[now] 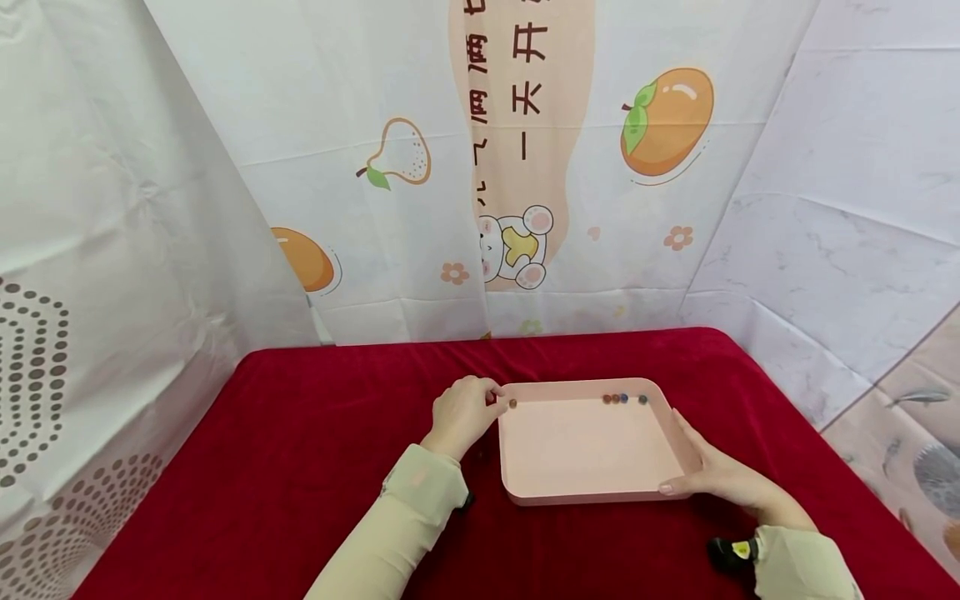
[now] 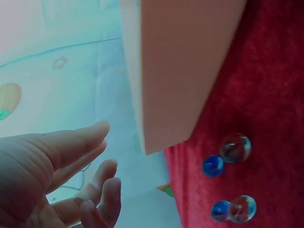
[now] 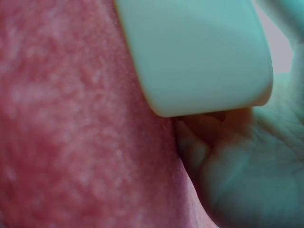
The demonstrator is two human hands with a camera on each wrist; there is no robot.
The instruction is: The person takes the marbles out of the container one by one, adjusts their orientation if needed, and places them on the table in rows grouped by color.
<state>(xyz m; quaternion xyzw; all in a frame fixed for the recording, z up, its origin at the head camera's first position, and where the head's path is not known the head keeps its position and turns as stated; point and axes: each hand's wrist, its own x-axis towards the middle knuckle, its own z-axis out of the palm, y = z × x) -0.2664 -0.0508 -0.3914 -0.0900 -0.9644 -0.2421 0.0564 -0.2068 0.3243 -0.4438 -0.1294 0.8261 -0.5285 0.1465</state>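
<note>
A shallow pink tray (image 1: 585,450) lies on the red cloth. Along its far wall sit several small marbles (image 1: 616,399), with one brown marble (image 1: 513,403) alone at the far left corner. My left hand (image 1: 463,415) is beside that corner; in the left wrist view its fingers are apart from the tray wall (image 2: 185,71) and hold nothing. With the right hand (image 1: 720,479) I grip the tray's near right corner, thumb at the front rim and fingers along the right side. In the right wrist view the tray corner (image 3: 204,61) hides part of those fingers.
On the cloth outside the tray, the left wrist view shows more glass marbles, among them a blue marble (image 2: 213,166) and a larger reddish marble (image 2: 235,147). The red-covered table (image 1: 315,467) meets a printed curtain (image 1: 390,250) at the back.
</note>
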